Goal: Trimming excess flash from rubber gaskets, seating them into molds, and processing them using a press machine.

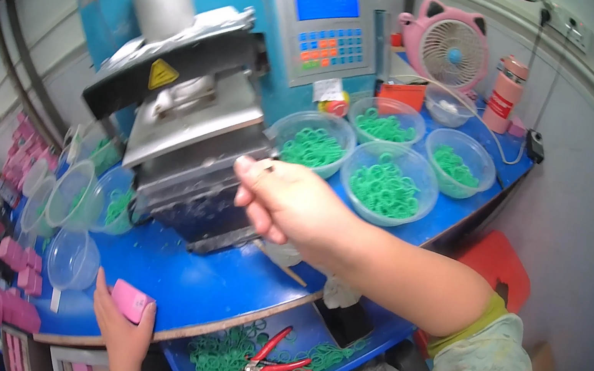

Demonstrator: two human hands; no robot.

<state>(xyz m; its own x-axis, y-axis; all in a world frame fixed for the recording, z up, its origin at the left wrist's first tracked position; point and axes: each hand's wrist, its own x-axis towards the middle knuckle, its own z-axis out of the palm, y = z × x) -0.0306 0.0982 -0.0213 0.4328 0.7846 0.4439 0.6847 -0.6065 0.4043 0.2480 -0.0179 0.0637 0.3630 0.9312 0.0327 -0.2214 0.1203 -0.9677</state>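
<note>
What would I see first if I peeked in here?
Probably the big grey press on the blue table, with the right hand stretched out in front of it. Next, the bowls of green rings beside it. At the table's near edge, the left hand grips a pink block.

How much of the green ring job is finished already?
Done: four clear bowls by the machine hold green rings. In hand: the left hand grips a pink block, and the right hand reaches to the press, fingers pinched. Left: loose rings lie on the lower shelf beside red pliers, and empty bowls wait.
</note>
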